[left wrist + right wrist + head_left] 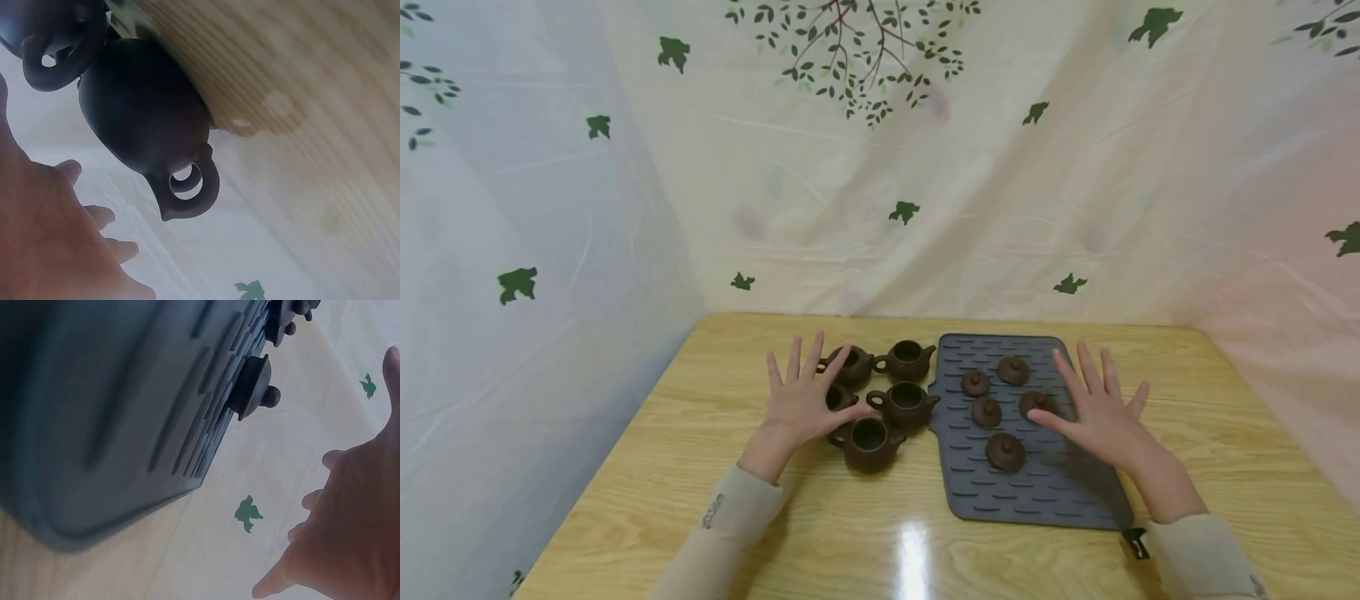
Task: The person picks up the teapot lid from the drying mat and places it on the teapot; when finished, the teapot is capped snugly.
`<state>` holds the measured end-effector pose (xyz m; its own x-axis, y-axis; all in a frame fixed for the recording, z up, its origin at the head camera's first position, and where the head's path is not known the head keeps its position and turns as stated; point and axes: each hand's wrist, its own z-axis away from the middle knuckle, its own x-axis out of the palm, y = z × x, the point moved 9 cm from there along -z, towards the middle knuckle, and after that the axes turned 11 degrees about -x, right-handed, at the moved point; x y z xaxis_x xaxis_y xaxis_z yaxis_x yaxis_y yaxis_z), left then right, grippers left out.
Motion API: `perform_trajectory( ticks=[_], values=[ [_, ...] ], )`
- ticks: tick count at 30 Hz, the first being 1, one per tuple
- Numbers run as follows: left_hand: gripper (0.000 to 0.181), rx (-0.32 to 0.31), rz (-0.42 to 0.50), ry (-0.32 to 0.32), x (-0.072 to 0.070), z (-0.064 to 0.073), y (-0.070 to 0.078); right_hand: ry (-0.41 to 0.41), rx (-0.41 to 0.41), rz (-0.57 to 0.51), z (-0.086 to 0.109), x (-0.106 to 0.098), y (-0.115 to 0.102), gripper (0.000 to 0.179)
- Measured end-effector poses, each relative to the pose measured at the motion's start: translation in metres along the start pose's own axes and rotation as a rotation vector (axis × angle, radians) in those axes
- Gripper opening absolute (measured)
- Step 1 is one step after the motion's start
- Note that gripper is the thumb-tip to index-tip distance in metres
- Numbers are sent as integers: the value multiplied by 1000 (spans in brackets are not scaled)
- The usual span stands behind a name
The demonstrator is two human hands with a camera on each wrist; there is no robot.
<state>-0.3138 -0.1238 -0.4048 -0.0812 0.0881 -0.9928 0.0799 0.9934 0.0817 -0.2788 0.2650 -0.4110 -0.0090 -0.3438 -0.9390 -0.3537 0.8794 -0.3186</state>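
Both hands hover with fingers spread, holding nothing. My left hand [801, 406] is over the left side of a group of several small dark brown teapots [907, 405] without lids, partly hiding two of them. In the left wrist view a teapot [144, 106] shows its handle close to the hand [56, 231]. My right hand [1105, 421] is above the right side of a grey ridged mat [1037, 500]. Several round brown lids with knobs [1005, 452] lie on that mat, and the thumb overlaps one lid [1034, 403]. The right wrist view has a lid [250, 387] beyond the mat's edge ridges.
The wooden table [647, 475] carries everything, with the mat right of the teapots. A small black tab [1136, 543] sits at the mat's near right corner. A pale curtain [850, 167] with green leaf prints hangs behind and at both sides.
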Motion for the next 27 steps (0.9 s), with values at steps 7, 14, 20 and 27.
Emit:
perform_trajectory(
  ticks=[7, 14, 20, 27],
  values=[
    [105, 31, 31, 21, 0, 3, 1, -14, -5, -21, 0, 4, -3, 105],
    [106, 58, 67, 28, 2, 6, 1, -24, -18, -45, -1, 8, -6, 104],
    [104, 72, 53, 25, 2, 10, 2, -39, -36, -98, -2, 14, -10, 105],
    [103, 96, 65, 41, 1, 13, 3, -35, -92, -148, -4, 17, -17, 106]
  ],
)
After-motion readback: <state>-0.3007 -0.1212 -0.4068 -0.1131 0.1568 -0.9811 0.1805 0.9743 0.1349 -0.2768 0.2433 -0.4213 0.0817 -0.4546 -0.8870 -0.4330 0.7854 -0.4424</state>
